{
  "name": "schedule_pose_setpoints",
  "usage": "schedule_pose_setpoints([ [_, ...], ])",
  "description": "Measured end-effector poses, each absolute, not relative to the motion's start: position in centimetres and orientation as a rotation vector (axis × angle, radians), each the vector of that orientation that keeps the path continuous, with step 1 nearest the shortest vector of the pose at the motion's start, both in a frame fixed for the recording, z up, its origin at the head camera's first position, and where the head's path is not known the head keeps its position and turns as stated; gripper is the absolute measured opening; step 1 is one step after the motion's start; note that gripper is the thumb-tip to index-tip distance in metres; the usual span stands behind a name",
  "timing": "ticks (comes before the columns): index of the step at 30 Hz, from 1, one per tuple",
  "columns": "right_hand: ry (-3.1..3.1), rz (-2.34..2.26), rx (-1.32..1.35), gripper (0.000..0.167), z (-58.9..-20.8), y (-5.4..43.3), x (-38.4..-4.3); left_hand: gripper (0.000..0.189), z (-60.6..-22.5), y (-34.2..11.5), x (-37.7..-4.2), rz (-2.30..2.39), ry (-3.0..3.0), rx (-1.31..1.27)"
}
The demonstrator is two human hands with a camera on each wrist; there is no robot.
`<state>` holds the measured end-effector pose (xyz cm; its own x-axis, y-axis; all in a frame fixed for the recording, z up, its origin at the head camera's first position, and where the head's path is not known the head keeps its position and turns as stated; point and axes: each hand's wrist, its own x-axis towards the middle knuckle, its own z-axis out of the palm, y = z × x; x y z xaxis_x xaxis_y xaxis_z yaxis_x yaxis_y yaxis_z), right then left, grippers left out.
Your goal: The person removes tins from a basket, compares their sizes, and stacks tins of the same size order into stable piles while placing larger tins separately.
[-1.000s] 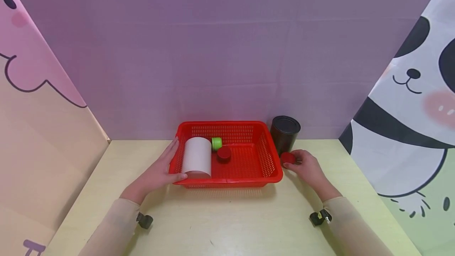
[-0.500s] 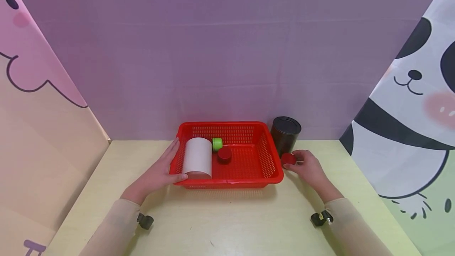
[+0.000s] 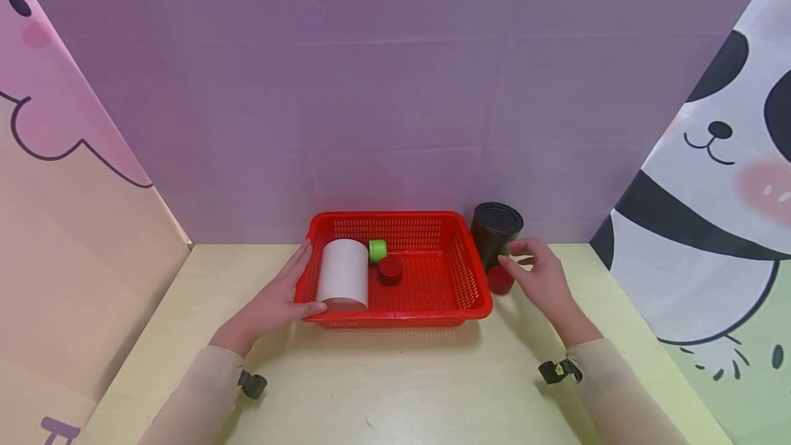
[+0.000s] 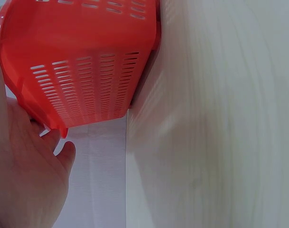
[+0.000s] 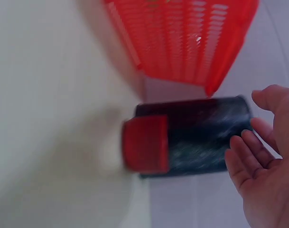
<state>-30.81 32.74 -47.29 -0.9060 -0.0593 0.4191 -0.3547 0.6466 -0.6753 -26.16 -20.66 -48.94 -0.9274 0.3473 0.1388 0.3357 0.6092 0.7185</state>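
Observation:
My left hand [image 3: 274, 305] rests on the left end of a red plastic basket [image 3: 426, 315], its thumb over the front rim and its fingers along the side rim. Inside the basket stand a white cylinder [image 3: 343, 272], a small green cap-like piece [image 3: 377, 250] and a small dark red round piece [image 3: 390, 269]. Beyond the basket's right end, a second small red cylinder [image 3: 500, 281] sits on the table in front of a black canister [image 5: 206, 137]. My right hand [image 3: 539, 281] is raised just above that red cylinder, apart from it, fingers loosely bent and holding nothing.
The pale wooden table [image 3: 395, 383] spreads in front of the basket. A purple backdrop [image 3: 395, 101] rises right behind the basket and canister. Printed panels stand at both sides, a panda [image 3: 711, 204] on the right one.
My right hand has let go of the small red cylinder and lifted slightly above it. The red cylinder stays beside the basket. My left hand has not visibly moved.

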Motion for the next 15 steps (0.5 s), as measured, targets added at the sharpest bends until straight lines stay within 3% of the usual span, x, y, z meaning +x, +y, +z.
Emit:
schedule_pose_setpoints([
  [15,-2.671,1.208,0.565,0.031,-40.2,26.7,-31.3,0.13,-48.8,-20.7,-26.1,1.234,2.802,0.58],
])
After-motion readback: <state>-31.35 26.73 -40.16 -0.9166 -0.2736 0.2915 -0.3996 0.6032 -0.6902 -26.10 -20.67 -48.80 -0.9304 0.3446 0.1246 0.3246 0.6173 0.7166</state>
